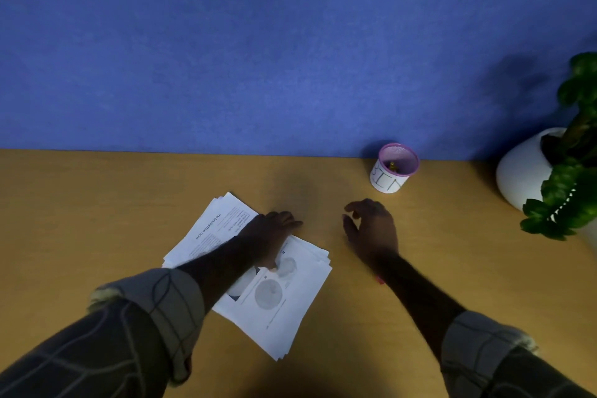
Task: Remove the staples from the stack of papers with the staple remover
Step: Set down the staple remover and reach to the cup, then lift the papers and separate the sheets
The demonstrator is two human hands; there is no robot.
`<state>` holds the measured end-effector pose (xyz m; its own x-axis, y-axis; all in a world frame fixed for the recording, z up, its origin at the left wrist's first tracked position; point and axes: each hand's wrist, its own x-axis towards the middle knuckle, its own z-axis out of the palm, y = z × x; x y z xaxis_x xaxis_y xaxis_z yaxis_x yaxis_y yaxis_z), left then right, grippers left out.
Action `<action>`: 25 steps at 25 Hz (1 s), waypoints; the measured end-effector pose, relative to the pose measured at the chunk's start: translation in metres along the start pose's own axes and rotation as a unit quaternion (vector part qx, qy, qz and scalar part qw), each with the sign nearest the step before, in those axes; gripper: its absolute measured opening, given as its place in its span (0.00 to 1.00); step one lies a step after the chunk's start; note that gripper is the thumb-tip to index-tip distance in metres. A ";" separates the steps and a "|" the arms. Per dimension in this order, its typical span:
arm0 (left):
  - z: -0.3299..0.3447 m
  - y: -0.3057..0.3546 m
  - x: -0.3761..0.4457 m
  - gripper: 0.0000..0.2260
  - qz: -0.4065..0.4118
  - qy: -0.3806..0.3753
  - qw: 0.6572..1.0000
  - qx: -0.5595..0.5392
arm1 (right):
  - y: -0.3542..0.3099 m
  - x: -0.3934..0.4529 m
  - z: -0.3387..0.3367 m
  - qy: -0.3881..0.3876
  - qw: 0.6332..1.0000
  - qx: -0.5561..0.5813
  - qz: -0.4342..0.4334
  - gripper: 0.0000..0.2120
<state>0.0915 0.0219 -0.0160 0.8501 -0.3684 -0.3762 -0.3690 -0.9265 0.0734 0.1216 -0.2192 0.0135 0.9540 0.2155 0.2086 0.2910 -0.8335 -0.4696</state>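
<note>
The left hand (269, 236) presses flat, fingers spread, on the stack of papers (284, 294); the right hand (371, 229) hovers loosely curled, empty, over the wooden desk (97, 203) before a blue wall (258, 42).

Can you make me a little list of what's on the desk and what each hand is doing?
papers: white stack of papers, fanned out on the wooden desk
left hand: left hand pressing flat on the papers
right hand: right hand off the papers, fingers loosely curled, nothing clearly held
cup: pink mesh cup with a white label, by the blue wall
plant: green plant in a white pot, far right
staple remover: cannot tell where
</note>
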 end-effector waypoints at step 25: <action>-0.048 -0.015 -0.071 0.15 -0.221 0.175 0.911 -0.300 | -0.023 -0.033 -0.023 -0.038 0.943 0.277 0.180 0.26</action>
<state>0.0550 0.0584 0.0542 0.9724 0.1461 -0.1818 0.2209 -0.8270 0.5170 0.0819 -0.2191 0.0371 0.9946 0.0224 -0.1011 -0.0788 -0.4703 -0.8790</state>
